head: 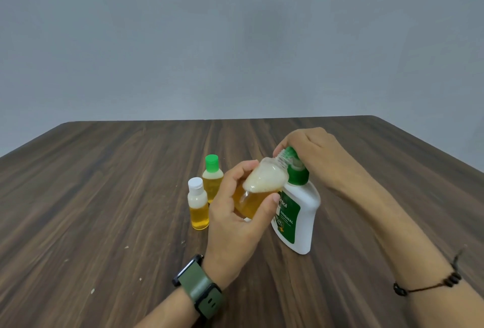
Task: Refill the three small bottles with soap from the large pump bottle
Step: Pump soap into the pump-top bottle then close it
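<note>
Three small bottles in all: one with a green cap (211, 178), one with a white cap (198, 203), both standing on the one wooden tabletop (104, 183), and one open bottle (259, 189) tilted up off it. One large white pump bottle (298, 212). Two hands, the left hand (235, 210) and the right hand (311, 149). One watch (199, 285) with a green strap, one dark cord bracelet (429, 283).

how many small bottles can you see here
3. A white-capped small bottle and a green-capped small bottle stand on the table; an uncapped small bottle is held tilted in the left hand.
</note>
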Available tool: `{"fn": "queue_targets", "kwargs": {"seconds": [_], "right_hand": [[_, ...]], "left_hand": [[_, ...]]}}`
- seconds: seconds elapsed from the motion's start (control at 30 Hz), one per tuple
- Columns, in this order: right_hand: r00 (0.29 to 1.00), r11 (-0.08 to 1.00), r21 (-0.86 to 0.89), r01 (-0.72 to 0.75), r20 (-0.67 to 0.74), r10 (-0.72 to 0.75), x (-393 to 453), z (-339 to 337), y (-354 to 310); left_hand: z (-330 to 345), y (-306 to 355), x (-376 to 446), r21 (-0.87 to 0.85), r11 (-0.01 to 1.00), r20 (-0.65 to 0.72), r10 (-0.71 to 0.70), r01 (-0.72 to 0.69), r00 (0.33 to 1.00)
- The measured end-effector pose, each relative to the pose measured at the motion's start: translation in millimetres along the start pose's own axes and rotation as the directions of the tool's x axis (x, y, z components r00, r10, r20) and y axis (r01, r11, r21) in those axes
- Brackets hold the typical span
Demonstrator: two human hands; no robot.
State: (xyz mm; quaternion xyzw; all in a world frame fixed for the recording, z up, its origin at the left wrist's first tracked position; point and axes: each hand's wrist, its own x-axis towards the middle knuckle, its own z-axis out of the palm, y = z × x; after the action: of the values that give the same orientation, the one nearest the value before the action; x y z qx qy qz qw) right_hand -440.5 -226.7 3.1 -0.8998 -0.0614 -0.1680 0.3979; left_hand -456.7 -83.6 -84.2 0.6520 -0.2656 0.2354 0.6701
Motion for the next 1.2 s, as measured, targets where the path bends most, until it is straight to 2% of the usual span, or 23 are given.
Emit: {"fn": "queue_targets", "kwargs": {"seconds": [0.37,0.73,0.93,1.2], "right_hand": [[0.999,0.999,-0.03,-0.045,0.005,0.045,-5,7,7],[0.999,0.999,0.001,-0.046,0.018,0.046,1,-2,-2],[0.997,0.997,0.013,-0.074,0.004,0.074,-3,6,8],[0.999,0.999,-0.002,-0.043,0.026,0.043,2,-3,-1]], "left_hand": [[0,-2,-4,0.029,0.999,0.021,-0.015,0.015,1.0],[2,4,1,-0.04,0.999,0.007,-0.026,0.027,1.0],[2,0,-2,0.001,0.999,0.024,-0.041,0.041,0.999],[2,1,0,-0.032,0.999,0.017,-0.044,0.044,0.999]]}}
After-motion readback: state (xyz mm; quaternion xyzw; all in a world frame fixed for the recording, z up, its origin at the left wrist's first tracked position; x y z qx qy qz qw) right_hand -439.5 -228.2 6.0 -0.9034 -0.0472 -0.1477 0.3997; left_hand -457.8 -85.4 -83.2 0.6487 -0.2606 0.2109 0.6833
